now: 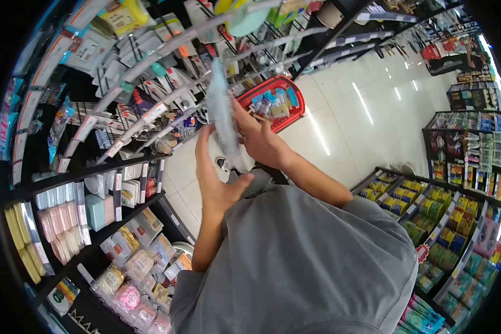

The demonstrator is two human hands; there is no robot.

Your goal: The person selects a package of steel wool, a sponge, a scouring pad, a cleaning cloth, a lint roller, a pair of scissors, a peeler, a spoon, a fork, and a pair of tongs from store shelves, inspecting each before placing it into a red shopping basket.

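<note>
A thin, light-blue and white packaged item (224, 111), blurred by motion, stands edge-on between my two hands. What is inside the packaging is too smeared to make out. My right hand (260, 139) grips it from the right, with the fingers partly behind it. My left hand (216, 181) cups its lower left edge, fingertips against the side and thumb stretched out near the bottom end. Beyond my right hand, a red shopping basket (299, 96) on the floor holds several packaged goods.
Hanging goods on hooks (145, 61) fill the curved shelf rack ahead and to the left. Lower left shelves carry pink boxes (61, 222) and bagged sponges or puffs (129, 296). Yellow-and-green packs (448, 220) line a shelf at right. Another person (456, 62) is at the far right.
</note>
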